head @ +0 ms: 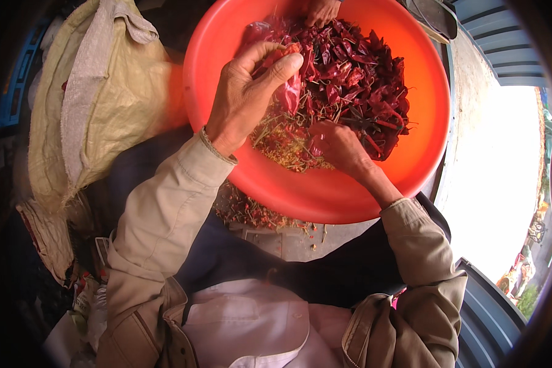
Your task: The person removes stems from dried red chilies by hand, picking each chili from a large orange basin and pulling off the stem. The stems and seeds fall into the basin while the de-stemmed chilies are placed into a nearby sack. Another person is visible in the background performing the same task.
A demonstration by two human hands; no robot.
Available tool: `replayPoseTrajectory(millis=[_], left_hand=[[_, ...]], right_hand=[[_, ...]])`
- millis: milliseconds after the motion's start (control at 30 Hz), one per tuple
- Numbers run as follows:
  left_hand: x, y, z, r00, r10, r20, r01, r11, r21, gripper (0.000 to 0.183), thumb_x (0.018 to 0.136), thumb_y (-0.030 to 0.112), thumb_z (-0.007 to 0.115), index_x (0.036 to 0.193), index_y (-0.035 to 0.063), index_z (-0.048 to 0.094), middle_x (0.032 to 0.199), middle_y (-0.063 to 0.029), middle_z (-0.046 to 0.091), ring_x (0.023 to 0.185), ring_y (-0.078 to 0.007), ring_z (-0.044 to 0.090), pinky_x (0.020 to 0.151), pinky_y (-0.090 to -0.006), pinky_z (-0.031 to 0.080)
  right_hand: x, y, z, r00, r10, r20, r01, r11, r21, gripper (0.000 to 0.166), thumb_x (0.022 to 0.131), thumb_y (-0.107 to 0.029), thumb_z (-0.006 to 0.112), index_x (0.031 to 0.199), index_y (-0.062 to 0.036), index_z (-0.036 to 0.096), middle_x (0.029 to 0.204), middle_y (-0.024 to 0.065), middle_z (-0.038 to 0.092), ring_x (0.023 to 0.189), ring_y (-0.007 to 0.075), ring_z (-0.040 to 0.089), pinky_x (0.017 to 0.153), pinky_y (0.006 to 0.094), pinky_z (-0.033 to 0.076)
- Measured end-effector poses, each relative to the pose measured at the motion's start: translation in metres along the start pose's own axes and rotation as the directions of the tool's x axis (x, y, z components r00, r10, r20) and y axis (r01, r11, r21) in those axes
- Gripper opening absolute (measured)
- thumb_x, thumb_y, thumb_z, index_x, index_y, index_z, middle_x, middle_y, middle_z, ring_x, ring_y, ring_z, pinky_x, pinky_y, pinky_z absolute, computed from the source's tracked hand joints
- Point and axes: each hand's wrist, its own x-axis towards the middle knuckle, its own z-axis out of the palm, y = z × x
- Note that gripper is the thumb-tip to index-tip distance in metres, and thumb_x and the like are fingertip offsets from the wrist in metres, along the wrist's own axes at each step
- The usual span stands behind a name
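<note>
A wide red plastic basin (303, 207) holds a heap of dried red chili peppers (349, 60), with loose seeds and stems (285, 147) gathered at its near left side. Raised over the basin's left part, my left hand (257, 83) grips a dried chili pepper (290, 94) between thumb and fingers; other peppers lie behind it. My right hand (340, 145) is low in the basin, at the border of peppers and seeds. Its fingers curl down around a piece of red pepper (317, 143), partly hidden and slightly blurred.
Another person's hand (323, 11) reaches into the basin's far side. A yellowish woven sack (124, 92) stands at the left. Stems and pepper scraps (257, 211) litter the floor below the basin. Blue corrugated metal panels (487, 313) and a bright opening are at the right.
</note>
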Motion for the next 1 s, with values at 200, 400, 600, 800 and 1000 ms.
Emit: replayPoseTrajectory(millis=[200,400,600,800,1000], left_hand=[[0.001,0.009,-0.009,0.993,-0.096,0.071,0.099,0.994,-0.045,0.028,0.108,0.033,0.067,0.116,0.0068,0.07,0.101,-0.0012,0.074,0.077,-0.0016,0.063,0.057,-0.0171,0.045],[0.003,0.001,-0.01,0.996,-0.016,0.085,0.025,0.993,-0.113,0.019,0.105,0.017,0.068,0.116,0.0014,0.067,0.115,-0.012,0.076,0.085,-0.0155,0.075,0.077,-0.0275,0.057],[0.001,-0.002,-0.008,0.983,-0.001,0.185,0.01,0.999,-0.05,0.025,0.107,0.017,0.065,0.125,0.0004,0.067,0.117,-0.0109,0.074,0.085,-0.013,0.069,0.082,-0.0269,0.057],[0.001,-0.006,-0.005,0.97,-0.129,0.206,0.08,0.97,0.231,0.02,0.104,0.023,0.072,0.11,0.0044,0.073,0.088,0.0015,0.066,0.07,-0.0047,0.059,0.063,-0.0225,0.047],[-0.001,-0.015,0.003,0.97,-0.025,0.242,-0.094,0.879,0.467,0.026,0.096,0.023,0.083,0.103,-0.0003,0.073,0.085,-0.0022,0.07,0.074,-0.0084,0.059,0.066,-0.0285,0.049]], right_hand=[[-0.008,0.031,0.022,0.993,-0.062,0.096,0.092,0.932,-0.35,0.053,0.083,0.008,0.062,0.133,-0.0089,0.063,0.145,0.0166,0.057,0.108,0.0423,0.07,0.083,0.0514,0.058],[-0.004,0.046,0.024,0.96,0.141,0.243,0.0,0.866,-0.5,0.04,0.079,0.0,0.073,0.118,-0.0089,0.07,0.126,0.015,0.067,0.102,0.0412,0.072,0.078,0.0516,0.058],[-0.01,0.025,-0.008,0.978,0.133,0.163,-0.092,0.968,-0.234,0.025,0.076,-0.011,0.082,0.097,-0.0034,0.074,0.09,0.0163,0.075,0.086,0.0351,0.075,0.072,0.0467,0.057],[-0.006,-0.025,-0.039,0.928,0.353,0.122,-0.372,0.846,0.383,0.027,0.088,-0.018,0.082,0.103,-0.0005,0.069,0.078,0.0045,0.069,0.067,0.0147,0.066,0.058,0.0325,0.05],[-0.02,-0.062,-0.051,0.936,0.341,0.089,-0.294,0.615,0.732,0.021,0.093,-0.015,0.077,0.105,-0.0007,0.067,0.076,0.0039,0.067,0.062,0.0104,0.063,0.055,0.0278,0.047]])
